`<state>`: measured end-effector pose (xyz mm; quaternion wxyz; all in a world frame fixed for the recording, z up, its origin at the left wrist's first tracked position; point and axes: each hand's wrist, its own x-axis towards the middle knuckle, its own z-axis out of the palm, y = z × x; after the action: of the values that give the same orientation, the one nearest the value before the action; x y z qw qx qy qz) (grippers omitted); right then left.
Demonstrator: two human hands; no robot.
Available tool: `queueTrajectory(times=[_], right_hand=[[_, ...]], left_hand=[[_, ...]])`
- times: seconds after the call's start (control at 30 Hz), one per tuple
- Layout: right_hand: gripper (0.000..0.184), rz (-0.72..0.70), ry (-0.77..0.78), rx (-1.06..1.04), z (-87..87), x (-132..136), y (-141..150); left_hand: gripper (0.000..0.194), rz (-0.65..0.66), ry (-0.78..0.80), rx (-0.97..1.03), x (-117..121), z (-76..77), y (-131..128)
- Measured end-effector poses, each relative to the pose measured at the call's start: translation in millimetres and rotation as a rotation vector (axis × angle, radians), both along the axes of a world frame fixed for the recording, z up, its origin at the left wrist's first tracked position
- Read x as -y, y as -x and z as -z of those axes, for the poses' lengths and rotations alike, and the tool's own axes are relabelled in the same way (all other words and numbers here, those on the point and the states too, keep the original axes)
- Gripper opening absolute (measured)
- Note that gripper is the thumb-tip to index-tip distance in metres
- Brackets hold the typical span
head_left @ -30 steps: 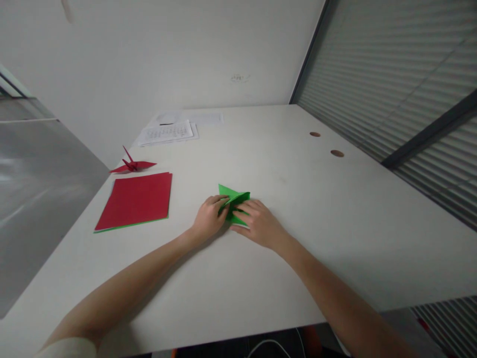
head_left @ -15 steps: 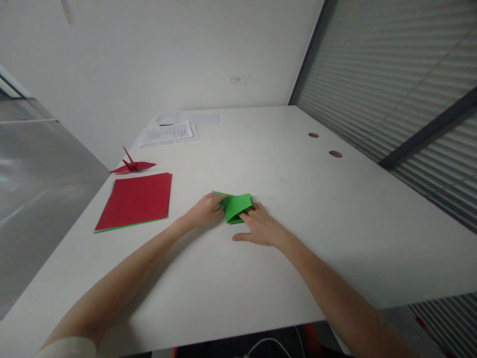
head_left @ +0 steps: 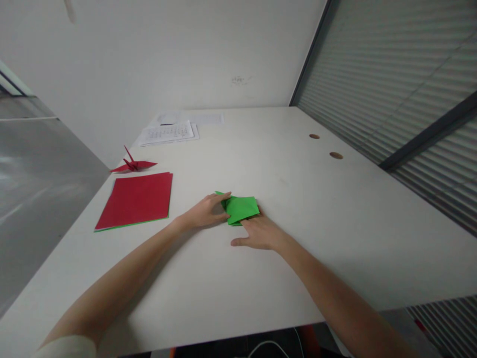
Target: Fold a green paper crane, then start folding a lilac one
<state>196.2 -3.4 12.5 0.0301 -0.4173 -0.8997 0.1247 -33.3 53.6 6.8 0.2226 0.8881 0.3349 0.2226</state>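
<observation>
Head view shows the left hand (head_left: pixel 209 211) with thumb and index spread against the left edge of the folded green origami paper (head_left: pixel 241 209), the right hand (head_left: pixel 261 231) with fingers tucked under its right edge. Bare white tabletop (head_left: pixel 231 293) lies between it and the front edge, with the red paper stack (head_left: pixel 134 200) well apart leftward.
</observation>
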Motion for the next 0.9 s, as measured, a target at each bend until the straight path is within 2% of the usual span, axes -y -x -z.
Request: queueTrajectory(times=[0.13, 0.3, 0.47, 0.6, 0.7, 0.8, 0.9], right_hand=[[0.082, -0.006, 0.004, 0.009, 0.5, 1, 1], [0.086, -0.013, -0.086, -0.015, 0.2, 1, 3], [0.065, 0.027, -0.077, -0.099, -3.3, 0, 6], [0.051, 0.1, -0.002, -0.331, -5.3, -2, 9], [0.045, 0.218, 0.022, -0.452, -4.0, -3, 11], [0.036, 0.289, -0.022, -0.488, -1.6, -2, 13], [0.029, 0.285, -0.056, -0.464, 0.2, -1, 15]], left_hand=[[0.076, 0.038, 0.072, 0.052, 2, -3.4, 0], [0.079, 0.028, 0.113, 0.118, 3, -3.0, -3], [0.074, -0.001, 0.181, 0.19, 2, 4.3, -7], [0.064, 0.002, 0.202, 0.214, 1, 5.5, -8], [0.062, 0.0, 0.229, 0.208, 1, 2.1, -8], [0.059, -0.011, 0.266, 0.197, 2, -1.4, -8], [0.056, -0.018, 0.259, 0.192, 4, -2.1, -10]])
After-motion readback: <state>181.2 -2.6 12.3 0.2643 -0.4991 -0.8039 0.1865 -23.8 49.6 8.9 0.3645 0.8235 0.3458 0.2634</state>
